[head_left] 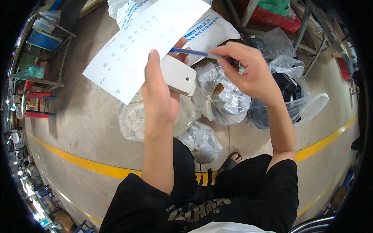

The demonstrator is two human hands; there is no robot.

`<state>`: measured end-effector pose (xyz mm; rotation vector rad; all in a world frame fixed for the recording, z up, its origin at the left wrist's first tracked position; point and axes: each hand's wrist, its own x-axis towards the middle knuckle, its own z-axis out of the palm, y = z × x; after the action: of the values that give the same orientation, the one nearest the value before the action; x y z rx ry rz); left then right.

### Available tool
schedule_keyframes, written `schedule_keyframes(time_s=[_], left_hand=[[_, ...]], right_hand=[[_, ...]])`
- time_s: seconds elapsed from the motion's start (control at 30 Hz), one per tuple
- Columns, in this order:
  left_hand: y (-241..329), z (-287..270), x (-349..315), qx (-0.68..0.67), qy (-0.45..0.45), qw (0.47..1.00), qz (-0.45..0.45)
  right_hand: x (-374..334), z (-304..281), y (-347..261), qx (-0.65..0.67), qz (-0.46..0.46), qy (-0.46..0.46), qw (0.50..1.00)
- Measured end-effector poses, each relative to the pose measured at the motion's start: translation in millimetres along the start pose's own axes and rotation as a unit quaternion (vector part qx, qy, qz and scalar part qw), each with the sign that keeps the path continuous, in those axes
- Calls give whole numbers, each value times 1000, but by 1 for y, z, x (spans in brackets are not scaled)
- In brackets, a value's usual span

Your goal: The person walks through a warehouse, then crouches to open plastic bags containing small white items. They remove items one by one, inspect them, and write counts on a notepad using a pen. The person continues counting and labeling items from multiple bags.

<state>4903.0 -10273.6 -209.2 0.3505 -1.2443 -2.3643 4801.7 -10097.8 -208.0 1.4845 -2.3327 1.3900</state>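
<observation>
Lying on the floor [77, 116] are about five clear bags [221, 97], contents hard to make out. One sheet [132, 46] and one white block [178, 75] sit grasped in left hand [159, 97] fingers; right hand [248, 70] pinches one blue pen [190, 52], tip hidden.

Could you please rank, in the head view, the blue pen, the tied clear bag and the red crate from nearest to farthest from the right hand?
1. Blue pen, held in the right hand.
2. Tied clear bag, just below it.
3. Red crate, at the top, beyond.
</observation>
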Motion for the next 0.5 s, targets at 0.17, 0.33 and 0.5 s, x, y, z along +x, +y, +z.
schedule_keyframes(time_s=[0.17, 0.33, 0.5], left_hand=[[6, -4, -2, -111, 29, 993, -24], [5, -16, -4, -207, 13, 978, -36], [-3, -5, -7, -302, -57, 950, -62]], right_hand=[[-6, -16, 1, 1, 4, -14, 1000], [-9, -4, -7, 113, 35, -20, 993], [-17, 40, -3, 595, 138, 75, 788]])
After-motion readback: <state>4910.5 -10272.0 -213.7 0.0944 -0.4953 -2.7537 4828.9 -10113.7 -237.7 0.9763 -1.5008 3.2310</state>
